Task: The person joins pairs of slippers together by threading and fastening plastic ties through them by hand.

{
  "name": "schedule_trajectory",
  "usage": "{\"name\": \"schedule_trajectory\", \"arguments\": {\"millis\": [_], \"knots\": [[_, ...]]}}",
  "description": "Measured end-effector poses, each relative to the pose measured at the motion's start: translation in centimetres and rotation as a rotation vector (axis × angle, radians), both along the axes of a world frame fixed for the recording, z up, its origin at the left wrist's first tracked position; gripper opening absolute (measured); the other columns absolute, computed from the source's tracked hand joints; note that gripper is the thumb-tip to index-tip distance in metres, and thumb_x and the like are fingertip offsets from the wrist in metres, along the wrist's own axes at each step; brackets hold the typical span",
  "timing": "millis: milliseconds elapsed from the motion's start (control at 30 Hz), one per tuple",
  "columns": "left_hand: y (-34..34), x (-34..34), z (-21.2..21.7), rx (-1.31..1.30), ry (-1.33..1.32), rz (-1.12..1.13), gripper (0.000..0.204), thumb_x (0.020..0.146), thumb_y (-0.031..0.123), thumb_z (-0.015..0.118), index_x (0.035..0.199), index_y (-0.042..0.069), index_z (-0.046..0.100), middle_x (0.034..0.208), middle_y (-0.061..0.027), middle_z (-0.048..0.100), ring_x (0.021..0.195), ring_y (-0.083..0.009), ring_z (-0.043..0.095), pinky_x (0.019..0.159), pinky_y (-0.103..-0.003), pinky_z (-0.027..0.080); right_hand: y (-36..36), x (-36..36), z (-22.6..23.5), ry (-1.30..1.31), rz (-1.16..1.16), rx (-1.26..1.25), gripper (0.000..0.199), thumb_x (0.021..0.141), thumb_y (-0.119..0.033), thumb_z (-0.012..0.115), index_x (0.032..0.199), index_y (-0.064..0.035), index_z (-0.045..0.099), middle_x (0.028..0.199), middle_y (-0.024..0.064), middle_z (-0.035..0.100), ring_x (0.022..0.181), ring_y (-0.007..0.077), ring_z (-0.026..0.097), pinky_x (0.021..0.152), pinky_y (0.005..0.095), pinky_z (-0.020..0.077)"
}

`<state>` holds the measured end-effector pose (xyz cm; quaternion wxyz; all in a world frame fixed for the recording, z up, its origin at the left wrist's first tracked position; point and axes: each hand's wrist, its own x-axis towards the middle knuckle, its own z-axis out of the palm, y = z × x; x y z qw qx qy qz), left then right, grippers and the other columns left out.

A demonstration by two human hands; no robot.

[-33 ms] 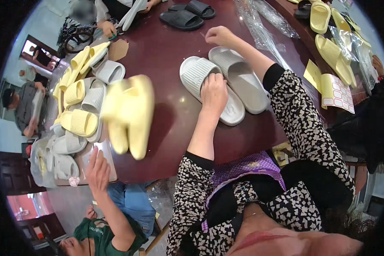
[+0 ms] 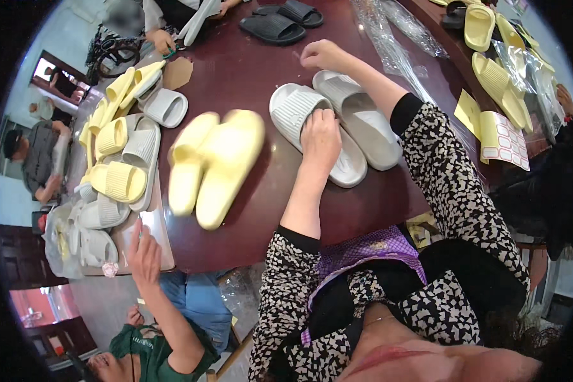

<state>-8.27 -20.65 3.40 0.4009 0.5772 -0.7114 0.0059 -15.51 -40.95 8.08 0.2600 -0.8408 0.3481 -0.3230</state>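
A pair of light grey slide slippers lies in front of me on the dark red table. My left hand [image 2: 321, 139] is closed at the strap edge of the left grey slipper [image 2: 298, 109], fingertips tucked in at its opening. The right grey slipper [image 2: 374, 130] lies beside it. Beyond their toes my right hand [image 2: 325, 55] hovers with its fingers bent together; what they hold, if anything, is hidden. Left of the grey pair is a blurred pair of yellow slippers [image 2: 216, 162], with no hand on it. A co-worker's open hand [image 2: 145, 254] is raised at the table's left edge.
Yellow and grey slippers [image 2: 118, 181] are heaped at the left. Black slippers [image 2: 274, 28] lie at the far side, near another person's hand [image 2: 162, 41]. Clear plastic bags [image 2: 391, 44] and a label sheet [image 2: 504, 141] are to the right, with more yellow slippers [image 2: 490, 73].
The yellow pair has slid rightward across the table, away from the heap and toward the grey pair. My right hand has shifted slightly left; my left hand stays on the grey slipper.
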Motion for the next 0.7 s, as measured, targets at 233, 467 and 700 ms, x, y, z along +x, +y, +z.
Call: {"name": "schedule_trajectory", "arguments": {"millis": [233,467,700], "knots": [[1.7,-2.7,0.8,-0.005,0.049,-0.008,0.011,0.08,0.008,0.056,0.087,0.002,0.051,0.085,-0.016,0.055,0.081,-0.0347,0.055,0.072,-0.043,0.044,4.2,2.9,1.1,0.538,0.228,0.296,0.013,0.072,-0.01,0.062,0.079,0.0008,0.066,0.07,0.0065,0.064,0.061,0.0126,0.057,0.057,0.0262,0.0465],[1.7,-2.3,1.7,-0.062,0.119,-0.035,0.011,0.08,0.006,0.055,0.091,0.001,0.052,0.088,-0.0165,0.055,0.08,-0.0354,0.054,0.071,-0.042,0.045,4.7,2.5,0.7,0.054,0.273,0.607,0.009,0.077,-0.008,0.06,0.077,0.0008,0.061,0.068,0.0039,0.061,0.058,0.0109,0.054,0.054,0.0253,0.0453],[1.6,1.4,3.4,-0.376,0.373,0.12,0.015,0.082,0.004,0.053,0.097,0.0,0.055,0.089,-0.0123,0.057,0.078,-0.0273,0.056,0.068,-0.035,0.046,5.3,-0.6,2.1,-0.234,0.285,0.605,0.008,0.078,-0.006,0.06,0.081,0.0012,0.06,0.074,0.0061,0.062,0.062,0.0101,0.053,0.058,0.0249,0.0451]]}}
